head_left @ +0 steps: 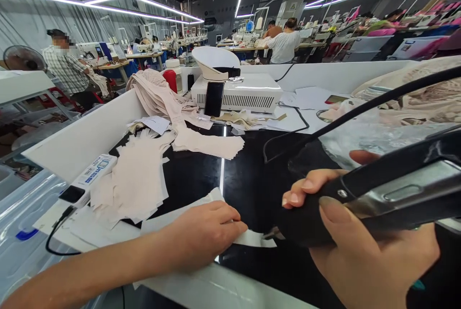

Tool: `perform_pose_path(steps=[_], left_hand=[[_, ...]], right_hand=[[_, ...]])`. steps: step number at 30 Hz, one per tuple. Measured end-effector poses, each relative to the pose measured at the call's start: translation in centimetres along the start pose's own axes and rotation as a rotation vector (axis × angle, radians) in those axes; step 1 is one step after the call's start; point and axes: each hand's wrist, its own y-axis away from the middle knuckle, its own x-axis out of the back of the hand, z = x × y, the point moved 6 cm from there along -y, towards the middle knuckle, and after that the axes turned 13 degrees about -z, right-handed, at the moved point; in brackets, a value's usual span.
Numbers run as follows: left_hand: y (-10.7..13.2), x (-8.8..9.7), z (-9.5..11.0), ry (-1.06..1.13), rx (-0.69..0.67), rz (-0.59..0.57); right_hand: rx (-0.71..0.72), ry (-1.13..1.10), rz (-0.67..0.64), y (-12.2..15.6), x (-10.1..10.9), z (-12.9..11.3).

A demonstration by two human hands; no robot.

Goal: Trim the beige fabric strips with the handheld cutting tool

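My right hand (363, 246) is wrapped around a thick black handheld tool (392, 198) with a silver metal panel and a cable rising from it. The tool's small metal tip (272, 233) lies at the end of a narrow pale strip (255, 238). My left hand (205, 232) is closed on that strip, fingertips pinched together, just left of the tip. A bit of pale material (215, 195) shows behind my left fingers. What lies under the palm is hidden. Left of my left hand, a stack of pale beige fabric pieces (137, 174) spreads over the black tabletop (252, 174).
At the back stands a white vented box (248, 92) with a white visor cap (216, 61) on top and a phone (214, 99) leaning in front. A black cable (382, 102) crosses the right side. Plastic-wrapped fabric (414, 92) sits right. People work at sewing machines beyond.
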Motion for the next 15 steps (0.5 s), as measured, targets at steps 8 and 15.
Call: perform_pose_path(steps=[8,15], left_hand=[[0.6,-1.0,0.1,-0.066,0.013,-0.006],[1.3,-1.3,0.6,-0.130,-0.008,0.039]], right_hand=[[0.001,0.000,-0.017,1.1,-0.2,-0.2],[-0.002,-0.021,0.014,0.7,-0.8,-0.4]])
